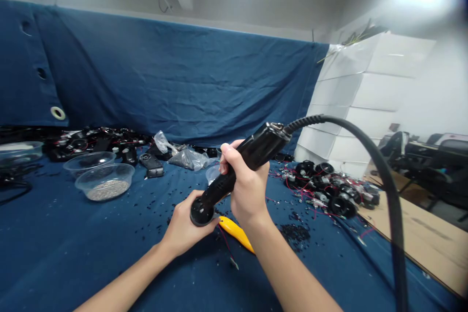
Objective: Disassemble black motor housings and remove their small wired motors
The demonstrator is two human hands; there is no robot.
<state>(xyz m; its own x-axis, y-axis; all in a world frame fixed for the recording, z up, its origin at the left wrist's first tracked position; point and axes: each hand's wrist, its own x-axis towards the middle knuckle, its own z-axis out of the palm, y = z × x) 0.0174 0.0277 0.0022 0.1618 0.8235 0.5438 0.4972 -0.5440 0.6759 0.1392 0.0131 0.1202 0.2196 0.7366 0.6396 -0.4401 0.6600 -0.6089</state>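
Gripping a black corded tool at frame centre: right hand, fingers wrapped closed around it. Tool's lower end at a round black part, just below centre — left hand holds this, thumb and fingers curled around it. Yellow object (curved; whether joined to the part, unclear) at lower centre. Clear bowl of metallic pieces, mid-left; wired parts heaped, mid-right.

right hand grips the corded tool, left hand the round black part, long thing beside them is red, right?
The long thing is yellow, not red, in the head view; the right hand grips the corded tool, left hand the round black part.
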